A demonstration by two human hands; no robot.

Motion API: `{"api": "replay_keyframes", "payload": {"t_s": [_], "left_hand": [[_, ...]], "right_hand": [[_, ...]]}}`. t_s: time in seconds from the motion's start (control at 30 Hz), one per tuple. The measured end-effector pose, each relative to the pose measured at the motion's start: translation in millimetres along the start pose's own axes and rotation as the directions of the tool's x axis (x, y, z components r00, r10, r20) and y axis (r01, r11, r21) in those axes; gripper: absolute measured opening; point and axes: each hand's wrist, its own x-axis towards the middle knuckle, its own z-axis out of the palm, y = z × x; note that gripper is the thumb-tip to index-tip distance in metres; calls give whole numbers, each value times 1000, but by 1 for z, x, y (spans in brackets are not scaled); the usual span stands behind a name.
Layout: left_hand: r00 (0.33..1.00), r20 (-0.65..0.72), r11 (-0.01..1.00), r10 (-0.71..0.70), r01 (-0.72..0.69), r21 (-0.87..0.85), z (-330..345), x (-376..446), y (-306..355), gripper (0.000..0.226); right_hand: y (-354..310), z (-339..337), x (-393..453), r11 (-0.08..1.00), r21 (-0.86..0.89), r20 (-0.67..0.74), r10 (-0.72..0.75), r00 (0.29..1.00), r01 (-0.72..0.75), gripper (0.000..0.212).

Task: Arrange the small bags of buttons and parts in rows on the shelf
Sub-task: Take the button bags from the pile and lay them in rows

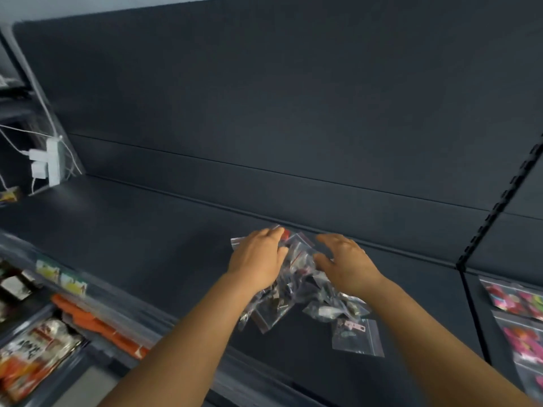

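From the head camera, a loose heap of small clear zip bags (296, 284) lies on the dark shelf (152, 239), close to the back panel (264, 98). The bags are crumpled and overlapping, with red seal strips showing on some and dark or metallic bits inside that are too blurred to name. One flat bag (357, 337) lies at the near right edge of the heap, with a pale pink piece visible inside it. The left hand (258, 261) rests palm down on the heap's left side, fingers fairly straight and together, pressing on the plastic rather than curling round it; a corner of a bag sticks out past its outer edge. The right hand (346, 259) sits over the heap's right side, fingers spread and slightly bent, fingertips toward the back panel; whether they touch the bags cannot be told. Most of the heap lies between and below the two wrists. Left of the heap the shelf runs bare to a white power strip (54, 160) at its far left end. To the right, a slotted upright (496, 207) divides off a neighbouring bay holding pink packets (517, 315). Below the front lip, a lower shelf carries orange packages (97, 321).
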Motion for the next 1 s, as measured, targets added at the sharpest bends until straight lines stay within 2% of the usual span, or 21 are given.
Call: {"api": "replay_keyframes", "payload": {"t_s": [0.33, 0.47, 0.6, 0.73, 0.8, 0.87, 1.0], "left_hand": [[990, 111, 996, -85, 85, 9, 25, 71, -26, 38], [979, 192, 998, -70, 68, 14, 35, 89, -29, 36], [992, 98, 995, -76, 81, -50, 42, 98, -30, 21], [986, 102, 976, -131, 146, -161, 49, 103, -32, 35], [988, 103, 977, -113, 129, -169, 50, 105, -32, 32], [996, 59, 974, -71, 82, -213, 48, 105, -32, 21], [1000, -20, 900, 13, -21, -435, 35, 98, -24, 4]], "right_hand": [[14, 21, 73, 999, 39, 68, 20, 998, -23, 31], [22, 31, 84, 999, -48, 150, 24, 988, -17, 38], [23, 33, 84, 997, -77, 156, 29, 987, -18, 39], [22, 26, 77, 1000, 0, 131, -13, 991, 13, 38], [23, 21, 70, 998, 53, 57, 33, 998, -36, 39], [30, 14, 61, 987, 74, -27, 144, 989, -142, 41], [46, 9, 36, 917, 0, -83, 397, 914, -398, 47]]}}
